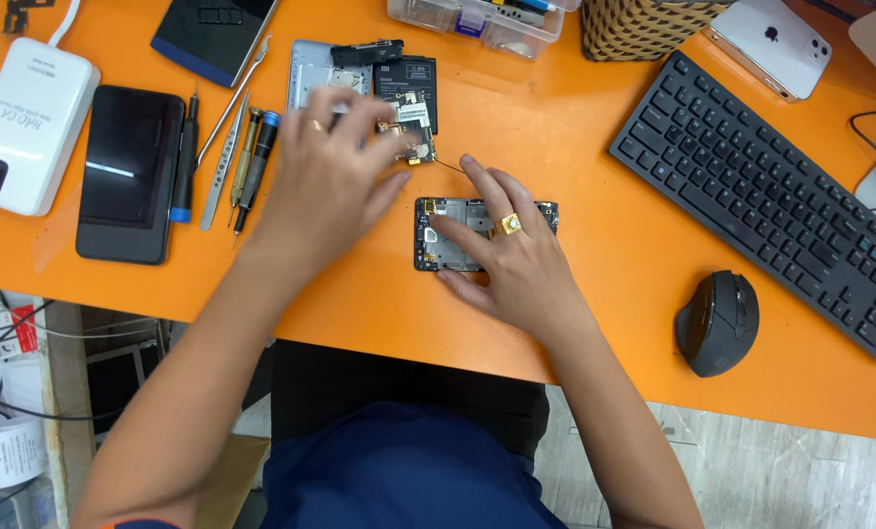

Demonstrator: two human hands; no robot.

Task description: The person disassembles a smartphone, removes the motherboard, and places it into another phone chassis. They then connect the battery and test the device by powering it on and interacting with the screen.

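Near the frame's middle, my right hand (516, 260) is pressing flat on the stripped phone frame (448, 235) while my left hand (335, 162) is pinching its circuit board (413, 132) just above; reassembly seems unfinished.

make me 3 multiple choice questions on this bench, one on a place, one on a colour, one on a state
1. Where is the mouse?
A. right of the opened phone
B. left of it
C. on the keyboard

2. What colour is the table?
A. white
B. orange
C. grey

3. What is the right hand doing?
A. resting on the opened phone
B. holding the mouse
C. typing

Answers: 1 A, the mouse sits near the table's right edge. 2 B, the bare top is orange. 3 A, its fingers press on the phone frame, while the left hand holds a circuit board.
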